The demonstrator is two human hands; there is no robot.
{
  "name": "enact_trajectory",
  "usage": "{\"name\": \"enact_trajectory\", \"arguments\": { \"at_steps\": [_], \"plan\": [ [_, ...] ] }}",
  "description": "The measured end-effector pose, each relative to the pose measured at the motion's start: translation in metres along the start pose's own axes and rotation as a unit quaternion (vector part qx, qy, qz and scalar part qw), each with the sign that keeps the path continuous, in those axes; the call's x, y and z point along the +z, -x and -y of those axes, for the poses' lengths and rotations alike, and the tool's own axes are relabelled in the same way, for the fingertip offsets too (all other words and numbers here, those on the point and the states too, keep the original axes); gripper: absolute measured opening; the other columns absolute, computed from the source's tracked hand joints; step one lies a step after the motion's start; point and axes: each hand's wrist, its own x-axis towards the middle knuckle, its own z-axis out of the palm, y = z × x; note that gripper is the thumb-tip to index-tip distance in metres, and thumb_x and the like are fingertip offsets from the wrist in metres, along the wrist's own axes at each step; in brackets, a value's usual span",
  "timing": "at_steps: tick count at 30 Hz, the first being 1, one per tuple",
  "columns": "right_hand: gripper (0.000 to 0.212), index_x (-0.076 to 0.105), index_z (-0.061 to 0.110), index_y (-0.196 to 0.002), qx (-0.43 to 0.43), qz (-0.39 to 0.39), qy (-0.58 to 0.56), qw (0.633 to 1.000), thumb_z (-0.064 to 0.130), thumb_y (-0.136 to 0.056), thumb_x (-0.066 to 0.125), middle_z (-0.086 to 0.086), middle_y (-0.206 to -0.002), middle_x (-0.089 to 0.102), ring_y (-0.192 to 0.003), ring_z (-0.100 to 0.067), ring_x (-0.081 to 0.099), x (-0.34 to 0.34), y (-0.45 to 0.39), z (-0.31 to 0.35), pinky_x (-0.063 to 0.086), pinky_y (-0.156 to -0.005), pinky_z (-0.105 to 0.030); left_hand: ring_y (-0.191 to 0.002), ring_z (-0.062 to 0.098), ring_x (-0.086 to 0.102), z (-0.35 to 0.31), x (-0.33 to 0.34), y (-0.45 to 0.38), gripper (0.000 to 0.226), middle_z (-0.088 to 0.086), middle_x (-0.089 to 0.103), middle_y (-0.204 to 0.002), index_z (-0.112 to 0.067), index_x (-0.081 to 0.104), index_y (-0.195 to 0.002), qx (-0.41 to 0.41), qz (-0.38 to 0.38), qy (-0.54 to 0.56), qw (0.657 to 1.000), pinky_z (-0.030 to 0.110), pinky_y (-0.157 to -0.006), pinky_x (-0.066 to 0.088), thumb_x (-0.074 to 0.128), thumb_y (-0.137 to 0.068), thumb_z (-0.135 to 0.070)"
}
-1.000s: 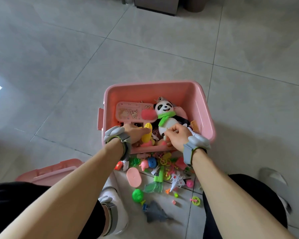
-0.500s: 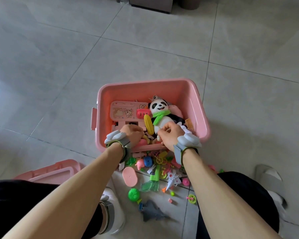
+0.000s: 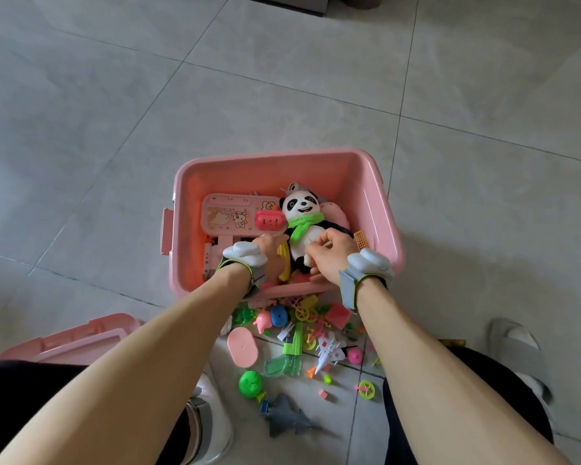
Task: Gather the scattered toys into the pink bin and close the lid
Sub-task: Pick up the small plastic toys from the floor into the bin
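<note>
Both our hands are down inside the pink bin [image 3: 376,196], which stands open on the tiled floor [image 3: 114,129]. Our right hand [image 3: 332,258] has its fingers curled onto the belly of the panda [image 3: 302,219] lying in the bin. Our left hand [image 3: 269,253] is at a yellow toy [image 3: 284,263] beside the panda; we cannot tell whether it grips it. Many small toys [image 3: 302,337] lie scattered on the floor just in front of the bin, between our knees. At our left lies the lid [image 3: 78,340], off the bin.
</note>
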Motion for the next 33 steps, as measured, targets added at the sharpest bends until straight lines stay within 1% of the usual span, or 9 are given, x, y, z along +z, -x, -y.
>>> {"name": "enact_trajectory", "arguments": {
  "at_steps": [3,5,7,10,14,18,24,27,33],
  "plan": [
    [0.007,0.051,0.010,-0.085,-0.002,0.004,-0.009,1.000,0.013,-0.091,0.052,-0.006,-0.070,0.063,-0.049,-0.013,0.052,0.001,-0.002,-0.001,0.050,-0.041,-0.019,-0.087,0.023,0.064,-0.001,0.001,0.002,0.041,0.001,0.070,-0.105,-0.033,0.061,-0.116,-0.002,-0.016,-0.003,1.000,0.038,-0.076,0.055,0.052,-0.079,-0.018],
    [0.006,0.050,0.011,-0.085,-0.001,0.005,-0.006,1.000,0.015,-0.090,0.053,-0.010,-0.074,0.064,-0.050,-0.015,0.053,0.004,-0.007,-0.005,0.053,-0.045,-0.022,-0.082,0.023,0.063,-0.001,-0.002,0.001,0.028,0.004,0.070,-0.096,-0.029,0.065,-0.105,-0.006,-0.009,-0.013,1.000,0.037,-0.072,0.056,0.059,-0.078,-0.022],
    [0.008,0.050,0.016,-0.080,-0.011,-0.004,0.008,1.000,0.018,-0.086,0.055,-0.010,-0.073,0.067,-0.052,-0.017,0.057,0.008,-0.011,-0.008,0.060,-0.056,-0.034,-0.090,0.023,0.063,-0.001,-0.001,-0.002,0.035,0.003,0.068,-0.104,-0.025,0.064,-0.112,0.006,0.017,-0.048,0.999,0.036,-0.076,0.054,0.061,-0.078,-0.032],
    [0.012,0.048,0.019,-0.070,-0.021,-0.007,0.027,0.999,0.019,-0.080,0.056,-0.003,-0.067,0.069,-0.056,-0.020,0.061,0.011,-0.014,-0.012,0.059,-0.065,-0.050,-0.102,0.022,0.059,-0.005,0.004,-0.008,0.041,0.000,0.062,-0.116,-0.022,0.059,-0.117,0.045,0.042,-0.103,0.993,0.032,-0.083,0.050,0.060,-0.080,-0.039],
    [0.014,0.048,0.020,-0.072,-0.017,-0.001,0.020,1.000,0.019,-0.083,0.055,0.004,-0.062,0.066,-0.058,-0.020,0.063,0.009,-0.015,-0.011,0.059,-0.066,-0.050,-0.108,0.023,0.057,-0.008,0.008,-0.014,0.037,0.002,0.058,-0.118,-0.018,0.056,-0.112,0.054,0.080,-0.162,0.982,0.038,-0.091,0.050,0.060,-0.083,-0.039],
    [0.010,0.052,0.018,-0.075,-0.013,-0.004,0.031,0.999,0.025,-0.079,0.056,-0.003,-0.071,0.070,-0.071,-0.031,0.070,0.009,-0.016,-0.012,0.059,-0.066,-0.050,-0.097,0.028,0.059,-0.007,0.002,-0.015,0.038,0.004,0.053,-0.114,-0.017,0.056,-0.110,0.047,0.026,-0.126,0.991,0.042,-0.080,0.054,0.069,-0.075,-0.022],
    [0.012,0.049,0.024,-0.067,-0.015,-0.005,0.041,0.999,0.028,-0.075,0.057,0.003,-0.064,0.069,-0.069,-0.029,0.070,0.011,-0.019,-0.013,0.060,-0.063,-0.048,-0.080,0.022,0.059,-0.003,0.005,-0.012,0.040,-0.003,0.061,-0.094,-0.035,0.049,-0.089,0.071,0.011,-0.067,0.995,0.037,-0.071,0.054,0.075,-0.064,-0.052],
    [0.013,0.049,0.023,-0.068,-0.018,-0.009,0.042,0.999,0.026,-0.078,0.057,0.002,-0.068,0.070,-0.070,-0.029,0.070,0.012,-0.020,-0.012,0.060,-0.065,-0.048,-0.079,0.025,0.059,-0.004,0.003,-0.013,0.029,0.001,0.061,-0.095,-0.035,0.046,-0.083,0.071,0.015,-0.060,0.996,0.037,-0.070,0.053,0.073,-0.072,-0.040],
    [0.012,0.051,0.019,-0.072,-0.026,-0.007,0.051,0.998,0.030,-0.074,0.056,-0.003,-0.073,0.071,-0.070,-0.030,0.070,0.013,-0.020,-0.014,0.060,-0.064,-0.049,-0.077,0.023,0.050,-0.011,-0.003,-0.012,0.015,-0.001,0.050,-0.088,-0.024,0.045,-0.084,0.031,0.015,-0.169,0.985,0.029,-0.062,0.038,0.059,-0.085,-0.019]
  ]
}}
